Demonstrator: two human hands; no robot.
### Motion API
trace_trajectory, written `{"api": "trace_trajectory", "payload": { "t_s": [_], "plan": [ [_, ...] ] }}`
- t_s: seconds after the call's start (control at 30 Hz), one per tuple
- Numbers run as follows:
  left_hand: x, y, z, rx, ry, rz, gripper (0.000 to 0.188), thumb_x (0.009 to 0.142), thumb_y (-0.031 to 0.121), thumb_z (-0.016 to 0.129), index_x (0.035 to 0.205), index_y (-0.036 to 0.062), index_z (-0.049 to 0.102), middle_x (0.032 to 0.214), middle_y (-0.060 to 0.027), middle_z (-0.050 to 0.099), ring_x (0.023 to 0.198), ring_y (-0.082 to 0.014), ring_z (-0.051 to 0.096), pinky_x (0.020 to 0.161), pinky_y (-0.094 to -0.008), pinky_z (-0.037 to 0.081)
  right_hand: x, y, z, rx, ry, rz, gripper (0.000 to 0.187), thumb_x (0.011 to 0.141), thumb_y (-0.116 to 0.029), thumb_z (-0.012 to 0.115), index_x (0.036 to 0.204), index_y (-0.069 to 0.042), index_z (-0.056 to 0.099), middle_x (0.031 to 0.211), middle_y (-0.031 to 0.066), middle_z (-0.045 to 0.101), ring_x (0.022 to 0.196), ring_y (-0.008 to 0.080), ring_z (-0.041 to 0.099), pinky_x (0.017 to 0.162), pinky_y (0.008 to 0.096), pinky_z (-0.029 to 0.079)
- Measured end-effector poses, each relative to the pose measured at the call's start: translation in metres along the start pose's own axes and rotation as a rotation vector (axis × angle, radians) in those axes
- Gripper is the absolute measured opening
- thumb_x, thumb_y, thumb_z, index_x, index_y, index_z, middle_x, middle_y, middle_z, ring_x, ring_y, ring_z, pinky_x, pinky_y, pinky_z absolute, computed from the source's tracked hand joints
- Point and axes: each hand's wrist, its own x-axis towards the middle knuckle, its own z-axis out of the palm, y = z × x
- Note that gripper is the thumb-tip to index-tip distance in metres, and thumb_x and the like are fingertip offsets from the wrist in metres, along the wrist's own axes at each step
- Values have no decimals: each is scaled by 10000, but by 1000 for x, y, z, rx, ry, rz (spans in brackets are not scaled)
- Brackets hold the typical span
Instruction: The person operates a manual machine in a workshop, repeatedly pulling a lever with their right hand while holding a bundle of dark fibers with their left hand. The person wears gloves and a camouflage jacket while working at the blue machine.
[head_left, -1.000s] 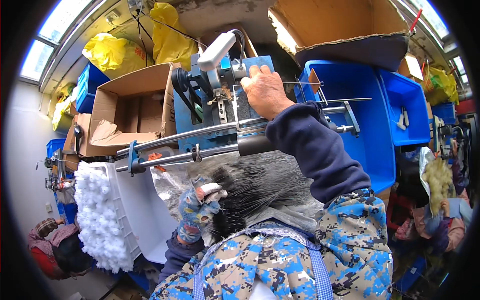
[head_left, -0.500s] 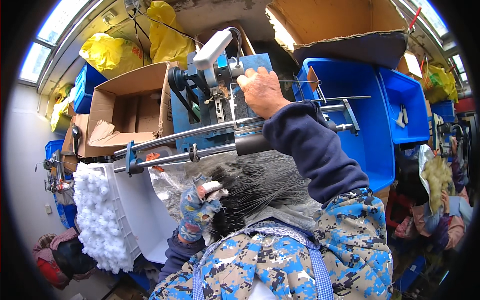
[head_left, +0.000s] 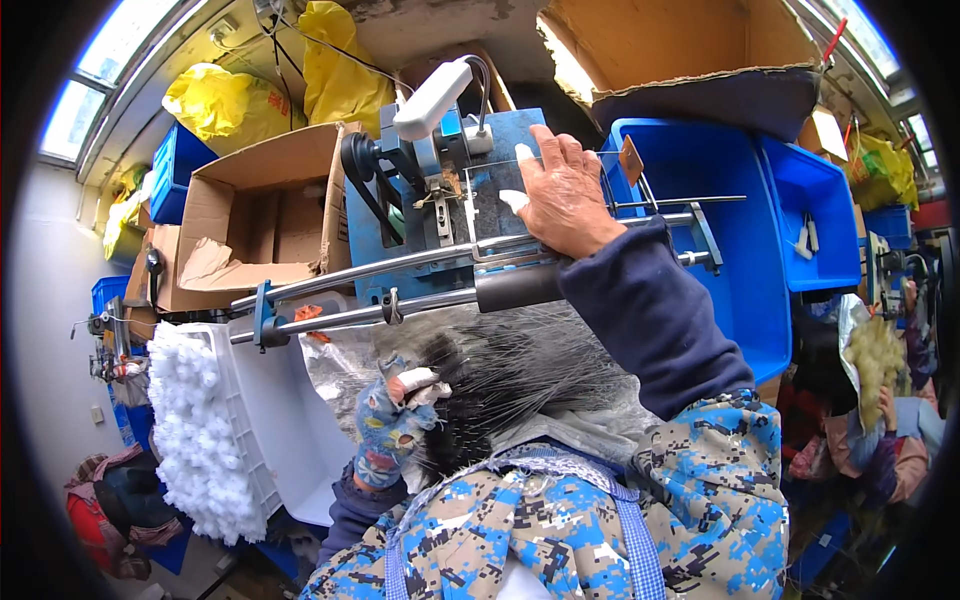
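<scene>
Fingers (head_left: 548,150) spread, right hand (head_left: 572,207) over blue metal (head_left: 500,182); left hand (head_left: 395,412) curled, grip unclear, beside wiry bristles (head_left: 525,370)

Glaring corner windows (head_left: 128,40), fisheye-bent edges, far right seemingly soft

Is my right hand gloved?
No, the right hand is bare except for white coverings on its thumb and one of its fingers.

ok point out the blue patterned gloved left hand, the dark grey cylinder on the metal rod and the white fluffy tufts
Gloved left hand (head_left: 393,420): head view, middle of the hand
Dark grey cylinder (head_left: 518,288): head view, its curved side
White fluffy tufts (head_left: 202,435): head view, middle of the pile
</scene>
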Motion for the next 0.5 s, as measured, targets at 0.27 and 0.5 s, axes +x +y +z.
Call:
{"api": "trace_trajectory", "payload": {
  "t_s": [0.27,0.5],
  "plan": [
    [14,2,13,288,-118,156,221,749,-20,611,967,10,607,787,-96,642,719,-200,655,618,-268,493,-16,-10,-7,61,-93,75,548,701,-302,681,1112,23,522,1142,155,377,1012,296,423,755,414,401],
    [2,-5,7,20,-12,13,251,736,-40,604,984,-8,594,802,-100,650,743,-186,652,655,-266,501,-4,-46,8,99,-55,22,600,768,-359,610,1165,58,441,968,144,482,884,274,504,676,379,450]
  ]
}}
